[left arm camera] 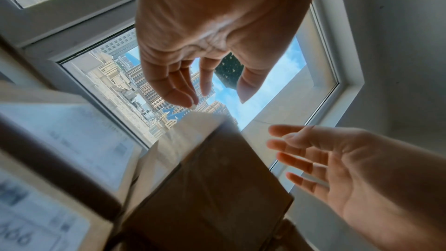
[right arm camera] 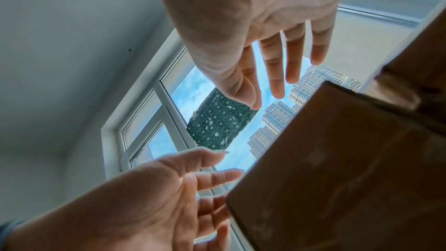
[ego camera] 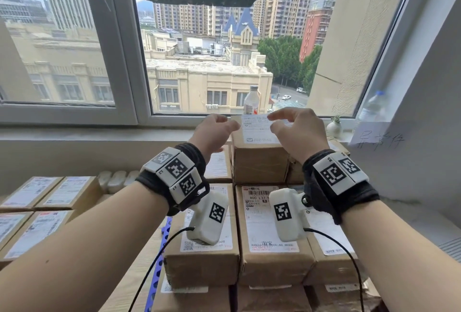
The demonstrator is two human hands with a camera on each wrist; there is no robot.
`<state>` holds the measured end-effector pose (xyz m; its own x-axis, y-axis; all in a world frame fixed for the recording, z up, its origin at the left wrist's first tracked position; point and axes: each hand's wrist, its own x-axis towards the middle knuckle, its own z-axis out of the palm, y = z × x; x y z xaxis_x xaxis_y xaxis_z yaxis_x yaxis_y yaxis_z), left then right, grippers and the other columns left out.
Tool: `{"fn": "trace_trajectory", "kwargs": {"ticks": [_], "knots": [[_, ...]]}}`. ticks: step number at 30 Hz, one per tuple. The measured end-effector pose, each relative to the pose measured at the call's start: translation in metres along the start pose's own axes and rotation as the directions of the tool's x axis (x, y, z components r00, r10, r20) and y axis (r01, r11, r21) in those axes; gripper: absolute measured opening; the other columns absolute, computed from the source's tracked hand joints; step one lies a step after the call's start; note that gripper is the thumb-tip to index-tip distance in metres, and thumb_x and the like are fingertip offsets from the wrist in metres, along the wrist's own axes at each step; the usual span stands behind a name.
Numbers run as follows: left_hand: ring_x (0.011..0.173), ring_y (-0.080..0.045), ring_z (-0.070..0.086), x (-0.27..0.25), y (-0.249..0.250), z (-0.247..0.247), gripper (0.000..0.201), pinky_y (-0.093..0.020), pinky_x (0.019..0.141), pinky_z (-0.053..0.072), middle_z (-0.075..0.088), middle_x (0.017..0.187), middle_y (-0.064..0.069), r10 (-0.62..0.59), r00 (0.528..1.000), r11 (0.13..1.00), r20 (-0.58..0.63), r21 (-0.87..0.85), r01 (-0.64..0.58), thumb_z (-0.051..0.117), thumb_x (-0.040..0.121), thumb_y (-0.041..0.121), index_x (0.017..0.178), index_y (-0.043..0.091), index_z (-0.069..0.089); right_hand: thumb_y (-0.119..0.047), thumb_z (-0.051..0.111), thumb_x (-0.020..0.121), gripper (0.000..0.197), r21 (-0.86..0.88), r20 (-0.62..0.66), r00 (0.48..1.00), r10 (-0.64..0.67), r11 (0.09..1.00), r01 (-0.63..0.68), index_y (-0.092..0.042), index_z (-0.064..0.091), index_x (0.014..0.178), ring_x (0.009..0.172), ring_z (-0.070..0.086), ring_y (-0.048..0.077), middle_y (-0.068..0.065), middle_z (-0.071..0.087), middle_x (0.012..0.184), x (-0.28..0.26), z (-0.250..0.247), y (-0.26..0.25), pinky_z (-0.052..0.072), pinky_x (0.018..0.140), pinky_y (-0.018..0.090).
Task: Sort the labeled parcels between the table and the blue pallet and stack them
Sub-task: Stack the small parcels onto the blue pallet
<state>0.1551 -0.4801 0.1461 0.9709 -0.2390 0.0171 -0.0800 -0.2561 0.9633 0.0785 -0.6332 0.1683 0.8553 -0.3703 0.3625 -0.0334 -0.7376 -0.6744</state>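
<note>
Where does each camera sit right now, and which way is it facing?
Head: on the head, facing forward and down at the top parcel by the window; both forearms, left hand and right hand show.
Left wrist: under the left hand, facing up along its fingers at the window.
Right wrist: under the right hand, facing up along its fingers.
Shared: all show both hands, open, flanking that parcel.

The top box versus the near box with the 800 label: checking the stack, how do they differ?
The top box sits highest, by the window; the near box lies a tier lower, closer. Both open hands, left hand and right hand, flank the top box; neither touches the near box. Both are labeled brown cardboard.
</note>
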Motion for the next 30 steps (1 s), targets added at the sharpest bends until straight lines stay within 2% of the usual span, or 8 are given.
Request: {"fn": "trace_trajectory", "kwargs": {"ticks": [4, 6, 9, 12, 16, 23, 26, 30], "knots": [[0.105, -0.015, 0.053, -0.017, 0.012, -0.019, 0.032, -0.024, 0.069, 0.045, 0.057, 0.119, -0.002, 0.056, 0.997, 0.998, -0.044, -0.030, -0.057, 0.056, 0.094, 0.028, 0.123, 0.013, 0.054, -0.022, 0.060, 0.085, 0.021, 0.087, 0.023, 0.998, -0.057, 0.995, 0.055, -0.029, 0.072, 0.100, 0.119, 0.053, 0.014, -0.003, 0.063, 0.125, -0.011, 0.013, -0.013, 0.039, 0.099, 0.027], [0.105, -0.015, 0.054, -0.027, 0.012, -0.028, 0.029, -0.024, 0.071, 0.046, 0.058, 0.118, -0.001, 0.068, 0.995, 0.997, -0.070, -0.030, -0.070, 0.056, 0.094, 0.028, 0.119, 0.014, 0.057, -0.022, 0.061, 0.084, 0.019, 0.140, 0.055, 0.994, -0.096, 0.986, 0.088, -0.030, 0.072, 0.097, 0.116, 0.054, 0.012, -0.003, 0.064, 0.122, -0.019, 0.024, -0.022, 0.039, 0.093, 0.025], [0.101, -0.013, 0.055, -0.044, 0.006, -0.044, 0.026, -0.025, 0.072, 0.046, 0.060, 0.112, 0.002, 0.072, 0.989, 0.997, -0.127, -0.010, -0.074, 0.058, 0.093, 0.028, 0.115, 0.016, 0.059, -0.019, 0.061, 0.086, 0.018, 0.200, 0.115, 0.975, -0.188, 0.966, 0.163, -0.029, 0.072, 0.096, 0.099, 0.052, 0.004, -0.007, 0.065, 0.117, -0.029, 0.039, -0.035, 0.036, 0.081, 0.017], [0.097, -0.009, 0.055, -0.060, -0.002, -0.065, 0.023, -0.024, 0.071, 0.045, 0.060, 0.107, 0.005, 0.053, 0.977, 0.998, -0.205, 0.025, -0.049, 0.058, 0.093, 0.027, 0.114, 0.018, 0.060, -0.018, 0.060, 0.085, 0.018, 0.291, 0.169, 0.952, -0.255, 0.936, 0.198, -0.027, 0.073, 0.094, 0.098, 0.053, 0.002, -0.011, 0.068, 0.107, -0.038, 0.053, -0.050, 0.035, 0.088, 0.020], [0.093, -0.008, 0.055, -0.081, -0.016, -0.099, 0.024, -0.024, 0.072, 0.046, 0.061, 0.102, 0.006, 0.005, 0.937, 1.000, -0.348, 0.019, 0.001, 0.060, 0.092, 0.025, 0.113, 0.016, 0.062, -0.018, 0.061, 0.084, 0.018, 0.385, 0.248, 0.913, -0.325, 0.898, 0.215, -0.027, 0.075, 0.092, 0.100, 0.056, 0.003, -0.012, 0.069, 0.101, -0.054, 0.072, -0.073, 0.039, 0.090, 0.020], [0.082, -0.009, 0.054, -0.133, -0.070, -0.170, 0.016, -0.025, 0.072, 0.046, 0.061, 0.092, 0.006, -0.064, 0.878, 0.998, -0.475, -0.021, 0.062, 0.061, 0.090, 0.022, 0.105, 0.017, 0.065, -0.017, 0.064, 0.084, 0.014, 0.447, 0.299, 0.861, -0.411, 0.858, 0.254, -0.027, 0.074, 0.086, 0.099, 0.063, 0.008, -0.010, 0.071, 0.096, -0.099, 0.115, -0.129, 0.049, 0.097, 0.035], [0.081, -0.008, 0.055, -0.154, -0.098, -0.206, 0.016, -0.025, 0.075, 0.047, 0.062, 0.089, 0.006, -0.097, 0.856, 0.995, -0.507, -0.066, 0.074, 0.061, 0.090, 0.020, 0.104, 0.016, 0.066, -0.017, 0.063, 0.084, 0.017, 0.431, 0.327, 0.845, -0.423, 0.863, 0.265, -0.030, 0.072, 0.083, 0.097, 0.063, 0.008, -0.010, 0.071, 0.094, -0.126, 0.148, -0.155, 0.050, 0.095, 0.035], [0.084, -0.010, 0.055, -0.183, -0.139, -0.260, 0.014, -0.024, 0.073, 0.046, 0.062, 0.090, 0.005, -0.153, 0.855, 0.987, -0.496, -0.111, 0.113, 0.058, 0.091, 0.019, 0.102, 0.016, 0.066, -0.014, 0.062, 0.081, 0.020, 0.403, 0.370, 0.857, -0.359, 0.893, 0.200, -0.031, 0.073, 0.078, 0.092, 0.065, 0.007, -0.010, 0.073, 0.089, -0.167, 0.205, -0.190, 0.051, 0.091, 0.031]]}}
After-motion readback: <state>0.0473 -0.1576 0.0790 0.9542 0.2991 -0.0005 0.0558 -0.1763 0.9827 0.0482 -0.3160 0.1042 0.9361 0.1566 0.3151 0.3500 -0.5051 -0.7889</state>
